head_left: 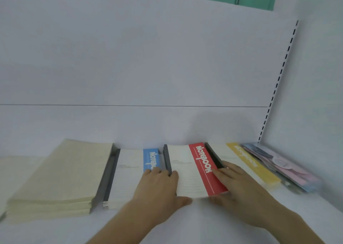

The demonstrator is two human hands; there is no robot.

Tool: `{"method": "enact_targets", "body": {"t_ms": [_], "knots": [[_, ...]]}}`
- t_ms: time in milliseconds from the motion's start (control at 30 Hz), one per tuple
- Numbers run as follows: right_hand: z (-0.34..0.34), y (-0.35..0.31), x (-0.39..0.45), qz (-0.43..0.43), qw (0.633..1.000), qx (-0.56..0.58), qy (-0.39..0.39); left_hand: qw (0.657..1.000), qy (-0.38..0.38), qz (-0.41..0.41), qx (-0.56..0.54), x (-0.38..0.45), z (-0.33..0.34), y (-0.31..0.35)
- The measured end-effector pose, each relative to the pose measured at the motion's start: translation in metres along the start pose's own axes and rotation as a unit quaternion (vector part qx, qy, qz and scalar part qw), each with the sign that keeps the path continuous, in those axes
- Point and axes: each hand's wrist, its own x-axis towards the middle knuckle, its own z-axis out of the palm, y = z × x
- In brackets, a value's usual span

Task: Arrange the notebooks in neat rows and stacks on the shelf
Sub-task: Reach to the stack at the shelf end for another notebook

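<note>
Both hands on the red-band notebook stack (194,171), which sits on the white shelf (185,225). Left hand (159,185) grips its left edge, fingers curled over the dark spine, thumb at the near corner. Right hand (239,184) lies on its right side, fingers fairly straight on the red band; true grasp unclear. Left of that stack: blue-band notebook stack (130,175), then cream notebook stack (61,178). Right of it: yellow-band notebook (248,162), then pastel packets (282,165). Behind: white back panel (148,58), slotted upright (278,80).
</note>
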Motion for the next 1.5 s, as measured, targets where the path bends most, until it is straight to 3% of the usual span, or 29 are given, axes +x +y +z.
{"method": "enact_targets", "body": {"t_ms": [533, 733, 967, 1200, 1333, 1500], "knots": [[0.005, 0.039, 0.027, -0.095, 0.995, -0.012, -0.021, 0.991, -0.066, -0.088, -0.080, 0.013, -0.006, 0.012], [-0.002, 0.043, 0.038, -0.114, 0.992, 0.015, -0.050, 0.990, -0.104, -0.086, -0.030, 0.019, -0.015, 0.013], [0.002, 0.043, 0.044, -0.114, 0.992, -0.006, -0.062, 0.987, -0.120, -0.079, -0.077, 0.021, -0.019, 0.019], [0.004, 0.043, 0.039, -0.109, 0.993, -0.019, -0.040, 0.986, -0.104, -0.102, -0.081, 0.019, -0.014, 0.019], [-0.001, 0.041, 0.032, -0.097, 0.995, -0.030, -0.018, 0.995, -0.048, -0.085, -0.015, 0.015, -0.010, 0.020], [-0.005, 0.040, 0.025, -0.089, 0.996, 0.007, 0.031, 0.993, 0.020, -0.094, -0.062, 0.003, -0.012, 0.023]]}}
